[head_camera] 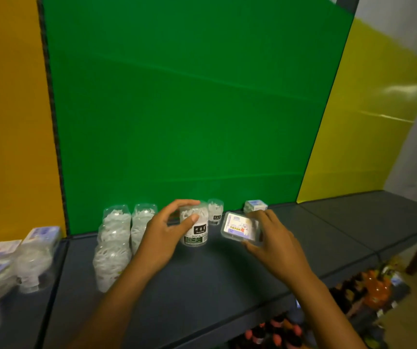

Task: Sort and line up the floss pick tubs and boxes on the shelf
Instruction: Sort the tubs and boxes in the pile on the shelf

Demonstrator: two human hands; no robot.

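Note:
My left hand (163, 234) grips a clear floss pick tub (195, 230) with a black label, standing upright on the dark shelf (202, 285). My right hand (275, 238) holds a flat floss pick box (240, 226) with a purple and white label, lifted and tilted just right of the tub. Behind the held tub stands another small tub (215, 211). A second box (254, 205) sits at the back against the green panel. Two rows of clear tubs (116, 238) run front to back at the left.
More tubs and boxes (13, 260) crowd the shelf section at far left. Green back panel (189, 109), orange panel left, yellow panel right. The shelf's front edge runs diagonally at lower right; orange bottles (376, 288) stand on a lower level beyond it.

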